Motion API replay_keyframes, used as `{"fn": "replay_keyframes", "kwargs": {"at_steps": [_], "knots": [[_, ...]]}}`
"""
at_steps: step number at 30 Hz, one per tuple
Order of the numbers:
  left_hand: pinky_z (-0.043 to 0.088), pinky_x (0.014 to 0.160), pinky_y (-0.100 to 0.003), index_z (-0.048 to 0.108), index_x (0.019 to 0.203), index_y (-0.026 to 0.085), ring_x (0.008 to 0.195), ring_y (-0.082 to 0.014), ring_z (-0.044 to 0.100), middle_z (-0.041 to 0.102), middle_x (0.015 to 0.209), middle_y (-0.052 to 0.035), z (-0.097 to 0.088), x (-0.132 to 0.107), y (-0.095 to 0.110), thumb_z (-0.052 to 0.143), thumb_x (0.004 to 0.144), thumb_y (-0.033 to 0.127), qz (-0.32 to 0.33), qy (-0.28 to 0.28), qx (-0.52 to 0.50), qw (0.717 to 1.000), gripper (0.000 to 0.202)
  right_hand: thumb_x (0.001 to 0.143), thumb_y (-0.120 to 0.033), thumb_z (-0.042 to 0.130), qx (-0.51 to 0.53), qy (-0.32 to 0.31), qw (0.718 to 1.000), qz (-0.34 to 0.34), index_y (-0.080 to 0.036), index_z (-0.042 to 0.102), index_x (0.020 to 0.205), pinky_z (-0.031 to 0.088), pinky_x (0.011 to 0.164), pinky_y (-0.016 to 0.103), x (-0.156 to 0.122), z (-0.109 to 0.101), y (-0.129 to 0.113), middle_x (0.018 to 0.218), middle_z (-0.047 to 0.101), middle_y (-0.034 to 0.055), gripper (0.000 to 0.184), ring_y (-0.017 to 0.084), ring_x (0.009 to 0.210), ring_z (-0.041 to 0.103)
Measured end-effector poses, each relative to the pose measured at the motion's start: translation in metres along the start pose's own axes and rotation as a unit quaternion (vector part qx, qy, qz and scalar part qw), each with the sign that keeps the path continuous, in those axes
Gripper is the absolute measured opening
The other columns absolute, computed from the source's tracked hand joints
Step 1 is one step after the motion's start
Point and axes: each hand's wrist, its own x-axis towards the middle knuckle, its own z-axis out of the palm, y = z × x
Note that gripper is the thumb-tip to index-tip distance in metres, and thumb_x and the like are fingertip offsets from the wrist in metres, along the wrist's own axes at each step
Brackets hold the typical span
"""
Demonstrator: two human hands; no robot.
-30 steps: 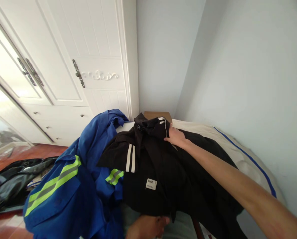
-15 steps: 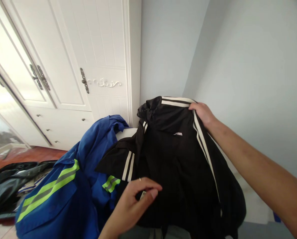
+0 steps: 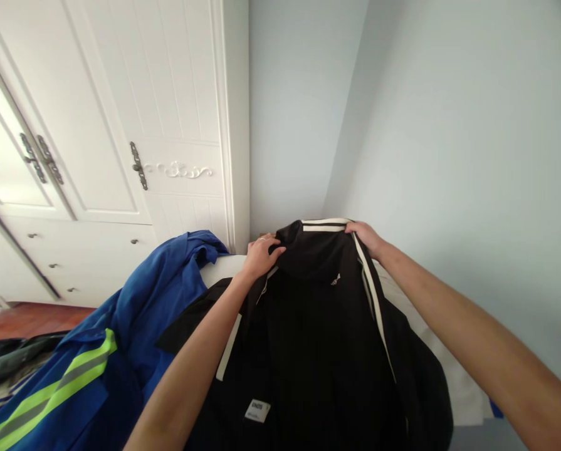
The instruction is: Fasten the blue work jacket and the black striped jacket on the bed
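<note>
Pinching a black jacket, left hand and right hand closed; label reads "UNDS".

white wardrobe | blue garment (neon-striped) | reddish floor | pale wall

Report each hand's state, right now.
Left hand: at the upper edge of the black jacket; whether it is closed on the cloth cannot be told.
Right hand: closed, holding the jacket's white-striped edge.
</note>
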Motion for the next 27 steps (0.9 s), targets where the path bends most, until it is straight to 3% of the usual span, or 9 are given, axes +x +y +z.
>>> {"fn": "replay_keyframes", "kwargs": {"at_steps": [3,7,9,12,16,20,22,24,27], "knots": [[0.046,0.103,-0.039,0.073,0.089,0.017,0.109,-0.0243,0.062,0.068,0.110,-0.0088,0.011,-0.004,-0.017,0.049,0.096,0.034,0.005,-0.008,-0.021,1.000,0.030,0.060,-0.020,0.051,-0.014,0.010,0.999,0.050,-0.015,0.058,0.071,0.037,0.047,0.024,0.002,0.000,0.027,0.055,0.053,-0.0005,0.014,0.014,0.051,0.050],[0.042,0.110,-0.039,0.064,0.120,0.016,0.121,-0.0237,0.056,0.061,0.128,-0.0089,0.021,-0.012,-0.031,0.059,0.089,0.027,0.029,-0.029,-0.032,0.999,0.033,0.073,-0.020,0.049,-0.184,0.038,0.981,0.054,-0.010,0.065,0.095,0.046,0.066,0.029,0.003,0.001,0.042,0.081,0.065,0.0090,0.028,0.022,0.076,0.061],[0.038,0.114,-0.042,0.054,0.135,0.015,0.129,-0.0259,0.050,0.055,0.137,-0.0103,0.025,-0.009,-0.032,0.062,0.085,0.021,0.031,-0.056,-0.006,0.998,0.051,0.079,-0.016,0.049,-0.336,0.081,0.938,-0.024,-0.007,0.063,0.113,0.047,0.083,0.035,-0.005,0.007,0.037,0.108,0.064,0.0178,0.038,0.029,0.099,0.060],[0.034,0.118,-0.046,0.044,0.146,0.016,0.139,-0.0299,0.040,0.042,0.149,-0.0136,0.032,0.002,-0.034,0.064,0.081,0.015,0.023,-0.086,0.028,0.996,0.068,0.085,-0.007,0.042,-0.471,0.115,0.839,-0.247,-0.006,0.055,0.130,0.037,0.103,0.042,-0.028,0.024,0.021,0.134,0.051,0.0216,0.046,0.032,0.123,0.047],[0.032,0.119,-0.046,0.029,0.155,0.015,0.144,-0.0339,0.033,0.030,0.153,-0.0194,0.044,0.005,-0.045,0.072,0.077,0.023,-0.025,-0.101,-0.005,0.995,0.089,0.090,-0.010,0.043,-0.489,-0.075,0.744,-0.449,-0.013,0.061,0.122,0.037,0.103,0.039,-0.062,0.059,0.001,0.124,0.058,0.0152,0.036,0.027,0.116,0.051],[0.033,0.118,-0.045,0.016,0.157,0.013,0.143,-0.0334,0.032,0.028,0.153,-0.0211,0.052,-0.011,-0.060,0.081,0.066,0.024,-0.024,-0.095,-0.061,0.993,0.113,0.089,-0.017,0.055,-0.497,-0.164,0.712,-0.468,-0.013,0.056,0.128,0.038,0.103,0.040,-0.069,0.094,0.008,0.133,0.055,0.0148,0.039,0.028,0.122,0.049],[0.041,0.113,-0.042,0.020,0.155,0.014,0.136,-0.0289,0.044,0.027,0.154,-0.0202,0.053,-0.020,-0.067,0.076,0.069,0.018,-0.027,-0.061,-0.079,0.995,0.103,0.087,-0.021,0.063,-0.515,-0.149,0.716,-0.447,-0.012,0.051,0.135,0.037,0.106,0.042,-0.064,0.107,0.020,0.139,0.051,0.0172,0.050,0.030,0.127,0.047],[0.050,0.101,-0.037,0.040,0.145,0.013,0.115,-0.0226,0.059,0.041,0.144,-0.0180,0.053,-0.027,-0.071,0.066,0.076,0.016,-0.041,-0.031,-0.089,0.995,0.073,0.085,-0.020,0.067,-0.537,-0.119,0.722,-0.419,-0.011,0.049,0.137,0.034,0.109,0.045,-0.057,0.117,0.031,0.144,0.047,0.0196,0.056,0.032,0.131,0.043],[0.053,0.093,-0.036,0.064,0.116,0.014,0.098,-0.0204,0.063,0.063,0.116,-0.0116,0.051,-0.031,-0.075,0.059,0.084,0.019,-0.025,-0.032,-0.091,0.995,0.033,0.087,-0.012,0.063,-0.563,-0.080,0.734,-0.371,-0.011,0.051,0.136,0.028,0.112,0.052,-0.052,0.128,0.040,0.143,0.047,0.0215,0.050,0.032,0.133,0.041]]}}
